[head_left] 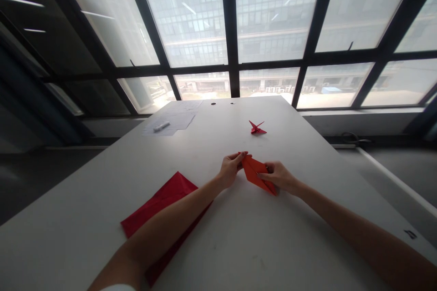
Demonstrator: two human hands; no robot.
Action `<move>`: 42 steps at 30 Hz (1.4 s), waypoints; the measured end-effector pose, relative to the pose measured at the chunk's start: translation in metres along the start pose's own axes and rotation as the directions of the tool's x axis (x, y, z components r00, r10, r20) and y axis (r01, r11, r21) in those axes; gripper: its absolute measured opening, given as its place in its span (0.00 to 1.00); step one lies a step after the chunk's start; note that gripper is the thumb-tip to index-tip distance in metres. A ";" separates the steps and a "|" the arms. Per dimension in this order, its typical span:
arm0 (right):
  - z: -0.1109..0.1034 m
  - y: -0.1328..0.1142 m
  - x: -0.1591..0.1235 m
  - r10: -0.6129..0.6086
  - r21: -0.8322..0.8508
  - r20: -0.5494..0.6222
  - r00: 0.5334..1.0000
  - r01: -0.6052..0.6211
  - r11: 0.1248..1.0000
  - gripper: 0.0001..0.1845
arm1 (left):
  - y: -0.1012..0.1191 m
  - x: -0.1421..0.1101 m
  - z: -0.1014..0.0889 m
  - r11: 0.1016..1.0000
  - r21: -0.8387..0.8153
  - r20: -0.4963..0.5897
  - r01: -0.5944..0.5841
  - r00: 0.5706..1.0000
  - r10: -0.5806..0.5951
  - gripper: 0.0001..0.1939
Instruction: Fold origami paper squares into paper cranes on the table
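Observation:
A folded piece of orange-red origami paper (pixel 256 175) is held a little above the white table (pixel 266 245), its long pointed shape running diagonally. My left hand (pixel 231 169) pinches its upper left corner, and my right hand (pixel 277 177) grips its right side with the fingers on top. A small finished red origami crane (pixel 256 128) stands on the table, farther away than both hands. A stack of dark red paper sheets (pixel 164 207) lies under my left forearm.
Printed papers (pixel 174 118) and a white marker-like stick (pixel 161 126) lie at the far left of the table. Several dark holes sit near the far edge. Large windows are beyond the table. A pair of scissors (pixel 355 138) seems to lie on a ledge at the right.

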State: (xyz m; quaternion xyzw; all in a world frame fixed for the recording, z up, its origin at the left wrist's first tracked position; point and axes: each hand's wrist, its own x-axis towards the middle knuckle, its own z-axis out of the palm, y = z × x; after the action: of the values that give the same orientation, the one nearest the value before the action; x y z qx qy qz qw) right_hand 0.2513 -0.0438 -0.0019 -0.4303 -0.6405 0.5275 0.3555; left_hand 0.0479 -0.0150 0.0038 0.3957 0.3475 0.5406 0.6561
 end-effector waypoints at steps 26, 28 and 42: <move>-0.006 -0.005 -0.002 -0.011 -0.032 0.026 1.000 0.012 0.999 0.19 | 0.000 -0.002 0.000 0.998 0.004 0.118 0.063 0.991 -0.063 0.22; -0.003 -0.004 -0.001 -0.041 -0.061 -0.039 0.998 0.038 0.997 0.21 | -0.001 -0.003 0.001 0.998 0.026 0.122 0.057 0.991 -0.059 0.22; 0.005 0.002 0.000 -0.127 -0.074 -0.112 0.986 0.119 0.990 0.19 | -0.007 -0.003 -0.001 0.989 0.135 0.155 0.066 0.984 -0.086 0.23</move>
State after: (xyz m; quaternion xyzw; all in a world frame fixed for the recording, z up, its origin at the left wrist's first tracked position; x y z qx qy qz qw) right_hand 0.2466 -0.0452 -0.0053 -0.4317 -0.6614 0.4568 0.4094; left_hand 0.0495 -0.0186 -0.0023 0.4661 0.3429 0.4578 0.6750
